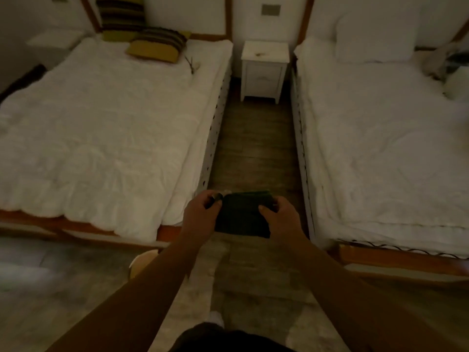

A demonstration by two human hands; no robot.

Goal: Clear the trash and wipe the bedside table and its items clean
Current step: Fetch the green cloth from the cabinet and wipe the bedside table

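A dark folded cloth (241,217) is held in front of me with both hands. My left hand (201,214) grips its left edge and also holds a small dark object against it that I cannot identify. My right hand (278,215) grips the cloth's right edge, thumb on top. Far ahead, between the two beds, stands the white bedside table (264,72) with a drawer front. A small brownish scrap (260,54) lies on its top. The room is dim.
A white-covered bed (101,138) fills the left side, with striped cushions (158,44) and a thin dark item near them. Another white bed (385,143) with a pillow lies right. A narrow wooden floor aisle (253,148) runs to the table. A round pale object (142,262) sits by my left forearm.
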